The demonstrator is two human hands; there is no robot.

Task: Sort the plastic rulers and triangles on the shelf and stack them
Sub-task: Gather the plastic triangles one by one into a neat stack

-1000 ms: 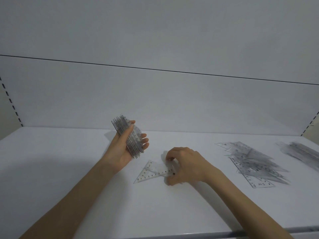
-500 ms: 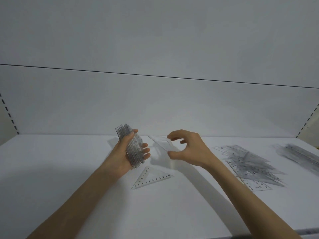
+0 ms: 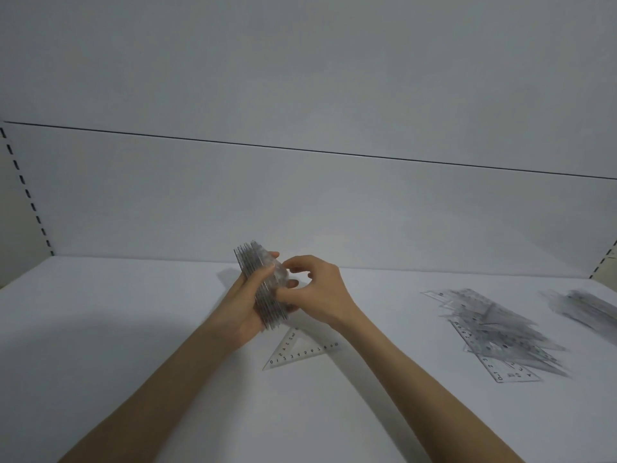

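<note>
My left hand (image 3: 245,307) grips a thick stack of clear plastic triangles (image 3: 263,289), held on edge above the white shelf (image 3: 100,329). My right hand (image 3: 319,292) is against the stack's right face, its fingertips pinching a clear triangle pressed onto the stack. One clear triangle (image 3: 295,350) lies flat on the shelf just below both hands. A loose heap of clear rulers and triangles (image 3: 494,332) lies to the right. Another blurred pile of clear pieces (image 3: 587,307) sits at the far right edge.
The shelf's white back panel (image 3: 300,208) rises behind the hands. Slotted uprights stand at the left (image 3: 26,192) and right (image 3: 604,262) corners. The shelf's left part holds nothing but shadow.
My right hand lifted a triangle off the shelf, carried it up and left, and now presses it against the stack in my left hand. The view has shifted slightly.
</note>
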